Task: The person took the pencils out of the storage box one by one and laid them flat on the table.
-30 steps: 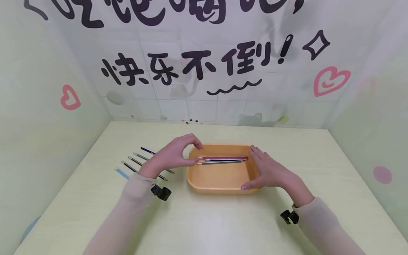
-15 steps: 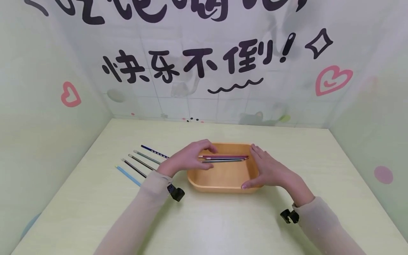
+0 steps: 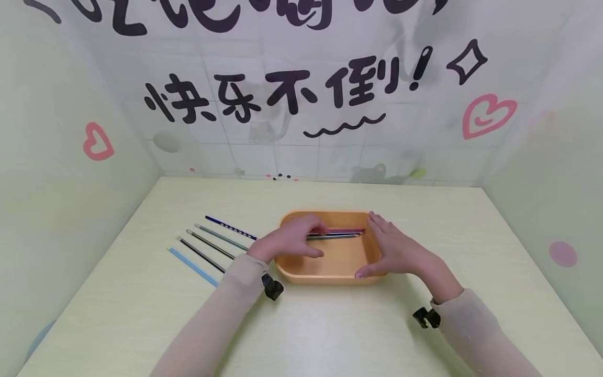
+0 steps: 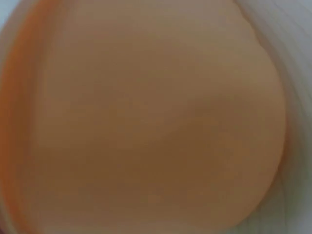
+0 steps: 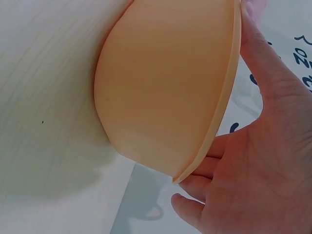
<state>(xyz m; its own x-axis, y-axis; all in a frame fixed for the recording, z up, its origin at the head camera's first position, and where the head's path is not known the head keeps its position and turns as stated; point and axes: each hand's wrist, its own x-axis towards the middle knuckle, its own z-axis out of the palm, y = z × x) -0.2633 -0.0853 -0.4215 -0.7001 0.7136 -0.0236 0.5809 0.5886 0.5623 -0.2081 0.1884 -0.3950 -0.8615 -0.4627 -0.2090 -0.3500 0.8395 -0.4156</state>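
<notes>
An orange plastic tray (image 3: 330, 279) stands on the table with three pencils (image 3: 346, 231), one reddish and two darker, lying lengthwise in it. Over the tray's left part is my left hand (image 3: 294, 235), thumb and fingers apart near the pencils' left ends, which it hides. Nothing shows between its fingertips. My right hand (image 3: 400, 248) holds the tray's right end, thumb at the near rim and fingers over the far corner. In the right wrist view the fingers pass behind the rim (image 5: 226, 92). The left wrist view shows only blurred tray wall (image 4: 161, 122) and some table.
Several pencils lie slanted side by side left of the tray, among them a patterned dark blue pencil (image 3: 231, 227) and a light blue pencil (image 3: 193, 267). My left forearm covers some of their near ends. A printed white backdrop (image 3: 301, 157) stands behind the table (image 3: 325, 330).
My left hand has moved right, from the tray's left edge to above the pencils inside, uncovering more of the pencils on the table. My right hand and the tray have stayed put.
</notes>
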